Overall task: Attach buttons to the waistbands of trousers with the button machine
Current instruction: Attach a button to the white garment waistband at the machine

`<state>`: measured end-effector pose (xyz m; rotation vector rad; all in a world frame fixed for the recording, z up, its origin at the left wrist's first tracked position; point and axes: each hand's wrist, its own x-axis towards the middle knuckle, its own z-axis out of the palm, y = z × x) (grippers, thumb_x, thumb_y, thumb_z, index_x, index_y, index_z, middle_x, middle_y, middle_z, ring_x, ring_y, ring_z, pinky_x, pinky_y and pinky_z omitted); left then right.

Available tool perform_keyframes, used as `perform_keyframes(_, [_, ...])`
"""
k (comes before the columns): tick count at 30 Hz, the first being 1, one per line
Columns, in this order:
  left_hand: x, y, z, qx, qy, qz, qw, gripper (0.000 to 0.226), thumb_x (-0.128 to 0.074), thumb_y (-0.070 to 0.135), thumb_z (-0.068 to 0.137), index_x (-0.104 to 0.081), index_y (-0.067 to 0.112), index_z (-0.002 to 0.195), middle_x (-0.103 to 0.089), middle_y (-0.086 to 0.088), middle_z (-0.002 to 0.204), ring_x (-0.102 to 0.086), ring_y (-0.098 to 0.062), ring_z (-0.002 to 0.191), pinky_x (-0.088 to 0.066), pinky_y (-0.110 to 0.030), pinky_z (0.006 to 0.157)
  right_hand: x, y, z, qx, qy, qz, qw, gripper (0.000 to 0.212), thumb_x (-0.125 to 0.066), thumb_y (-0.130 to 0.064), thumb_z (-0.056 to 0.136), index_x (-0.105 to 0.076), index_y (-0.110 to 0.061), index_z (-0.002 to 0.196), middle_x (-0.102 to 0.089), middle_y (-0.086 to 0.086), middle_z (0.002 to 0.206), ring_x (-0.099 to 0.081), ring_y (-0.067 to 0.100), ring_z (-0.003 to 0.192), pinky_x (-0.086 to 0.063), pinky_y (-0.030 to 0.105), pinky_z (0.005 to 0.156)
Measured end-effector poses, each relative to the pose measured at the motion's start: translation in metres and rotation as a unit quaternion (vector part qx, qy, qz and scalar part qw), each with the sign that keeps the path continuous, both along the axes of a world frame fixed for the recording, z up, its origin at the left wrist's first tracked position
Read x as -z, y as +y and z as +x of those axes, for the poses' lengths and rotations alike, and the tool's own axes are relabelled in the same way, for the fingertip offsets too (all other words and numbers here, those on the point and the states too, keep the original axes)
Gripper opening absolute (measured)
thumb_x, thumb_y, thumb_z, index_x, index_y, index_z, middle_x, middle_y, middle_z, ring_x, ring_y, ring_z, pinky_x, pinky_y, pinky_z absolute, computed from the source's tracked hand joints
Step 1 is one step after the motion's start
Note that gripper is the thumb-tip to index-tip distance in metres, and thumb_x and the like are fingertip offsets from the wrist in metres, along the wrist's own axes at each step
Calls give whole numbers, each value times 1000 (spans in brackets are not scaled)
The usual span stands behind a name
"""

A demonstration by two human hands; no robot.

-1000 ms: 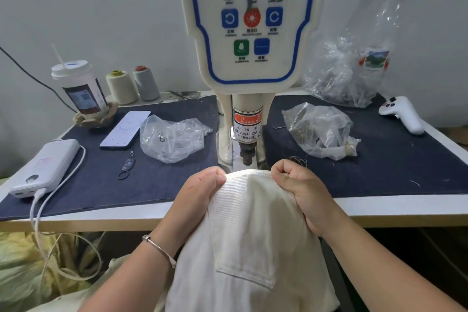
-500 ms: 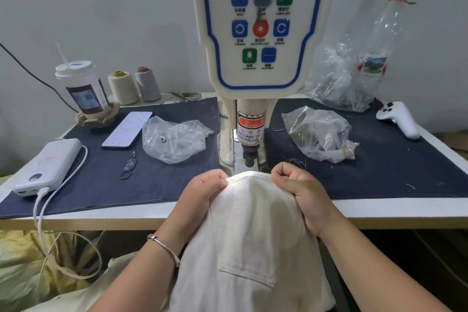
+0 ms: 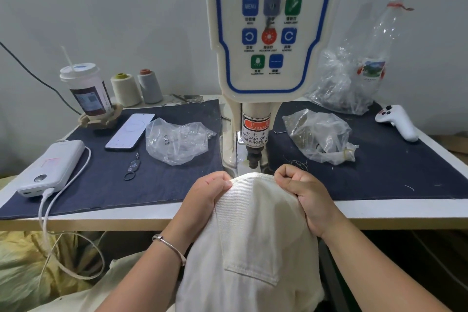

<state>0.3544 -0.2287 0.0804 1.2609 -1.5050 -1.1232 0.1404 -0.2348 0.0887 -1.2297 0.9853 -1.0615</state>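
lidded cup (image 3: 86, 91), two thread spools (image 3: 136, 89), phone (image 3: 130, 131), power bank (image 3: 52, 167), white controller (image 3: 397, 121)

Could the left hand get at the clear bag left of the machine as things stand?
Probably not yet: the path over the mat to the bag looks free, but the left hand grips the trousers.

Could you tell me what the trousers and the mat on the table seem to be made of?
The trousers look like cream cotton twill, matte, with fine diagonal ribbing showing. The mat looks like dark navy denim or similar woven cloth, matte, with lint and loose threads clinging to it.
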Motion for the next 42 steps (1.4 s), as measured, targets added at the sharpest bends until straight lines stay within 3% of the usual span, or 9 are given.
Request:
perform_keyframes(8, [1,0,0,5,6,3,1000,21,-49,31,77,-47,26,57,-40,12,60,-35,-3,57,-26,-28,61,3,-1,-1,-7,-19,10,1000,23,-53,-9,94,-53,-13,71,-50,-4,62,-45,6,56,-41,16,54])
perform_keyframes(13, [1,-1,-1,9,20,-2,1000,21,-50,29,77,-46,24,57,-39,10,59,-34,-4,56,-29,-16,52,7,-5,-3,-18,-21,24,999,27,-54,-12,93,-56,-19,67,-50,-3,64,-45,7,57,-41,18,54])
perform_keyframes(18, [-2,1,-3,4,14,-9,1000,21,-50,29,76,-47,24,56,-40,7,61,-36,-4,58,-30,-13,51,4,-2,-1,-7,-14,10,1000,32,-52,-9,94,-56,-20,65,-49,-4,62,-43,6,55,-39,16,52])
perform_keyframes(28, [-12,6,-8,-22,29,-6,999,17,-50,26,73,-47,20,57,-38,6,59,-34,-6,57,-28,-18,52,-9,5,2,11,-19,20,1000,24,-51,-5,94,-51,-11,71,-49,-2,65,-43,8,60,-38,20,59])
perform_keyframes(32, [-23,24,-8,-4,91,-9,996,14,-53,20,71,-49,16,58,-40,1,59,-35,-8,54,-29,-17,48,-23,26,-2,-16,-97,18,995,19,-56,-10,88,-52,-12,69,-51,-1,62,-48,8,56,-43,18,54])
perform_keyframes(36, [-49,49,-5,44,115,-22,992,22,-57,28,60,-42,14,53,-30,-10,59,-27,-23,55,-18,-35,50,-39,54,-10,-85,-152,15,985,14,-57,-10,87,-53,-12,74,-50,2,64,-47,10,56,-42,19,52])
perform_keyframes(38, [-69,60,-3,74,78,-44,993,25,-53,34,60,-43,13,50,-29,-13,57,-26,-26,56,-18,-37,52,-53,64,-10,-98,-130,-12,987,13,-57,-11,87,-53,-12,75,-48,1,65,-45,9,57,-40,18,53])
perform_keyframes(40, [-97,66,-6,115,15,-48,992,29,-49,39,60,-49,11,52,-41,-7,57,-37,-21,59,-34,-28,57,-69,73,-7,-108,-119,-32,987,13,-58,-13,86,-52,-11,74,-47,1,63,-43,8,55,-38,17,52])
perform_keyframes(42, [-124,72,-9,134,-73,4,988,34,-57,40,50,-55,8,61,-52,-6,66,-47,-19,66,-43,-22,67,-83,83,-2,-115,-106,-47,987,12,-59,-14,84,-53,-11,74,-47,1,63,-42,10,54,-34,20,50])
